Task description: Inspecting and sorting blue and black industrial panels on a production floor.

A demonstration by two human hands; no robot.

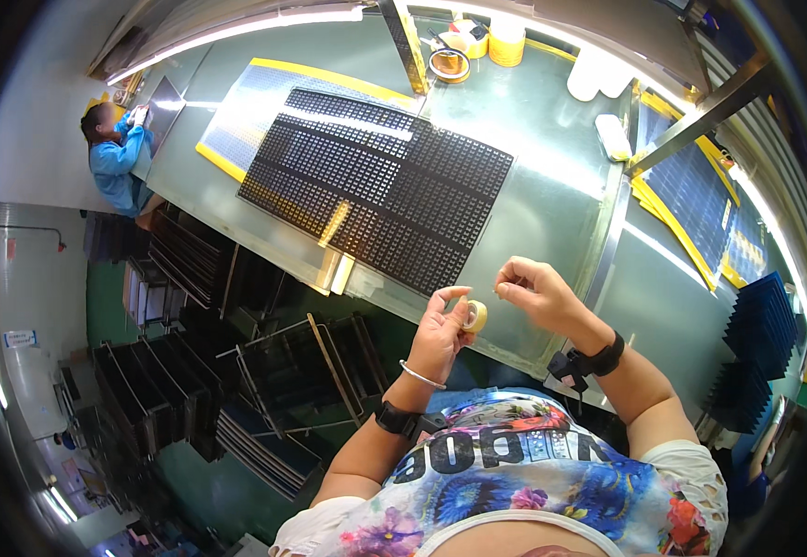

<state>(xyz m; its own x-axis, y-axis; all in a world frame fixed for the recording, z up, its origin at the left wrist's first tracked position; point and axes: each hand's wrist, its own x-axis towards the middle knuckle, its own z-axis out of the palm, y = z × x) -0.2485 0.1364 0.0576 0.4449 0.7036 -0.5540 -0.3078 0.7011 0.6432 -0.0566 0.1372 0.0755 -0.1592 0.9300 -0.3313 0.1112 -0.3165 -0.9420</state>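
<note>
My left hand (441, 332) grips a small roll of yellowish tape (475, 317) in front of the table's near edge. To its right, a short gap away, my right hand (535, 290) is raised with thumb and fingers pinched together. Whatever sits in that pinch is too small to make out. Beyond both hands a black perforated panel (385, 186) lies flat on the table. A golden strip (335, 224) rests across the panel's near edge, beside pale strips (334, 269) at the table's border.
A yellow-edged sheet (236, 121) lies partly under the panel. Tape rolls (449, 65) and a yellow container (507, 43) stand at the back. Blue yellow-edged sheets (691, 200) lie beyond a metal post (701, 111). Racks (157, 376) stand lower left; a co-worker (117, 160) is far left.
</note>
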